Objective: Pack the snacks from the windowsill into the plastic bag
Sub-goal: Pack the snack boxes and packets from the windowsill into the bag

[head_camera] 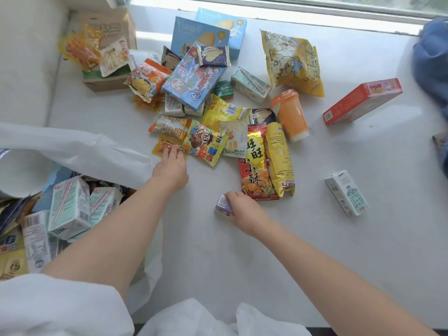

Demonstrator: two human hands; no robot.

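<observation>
The left hand is reaching to the near edge of the snack heap in the middle of the windowsill, its fingers curling onto a small yellow packet lying flat there. The right hand is gripping a small purple packet on the bare sill, just in front of a red-and-yellow snack bag. The white plastic bag is gaping open at the sill's left edge, already holding several drink cartons. A single carton is lying apart toward the right.
</observation>
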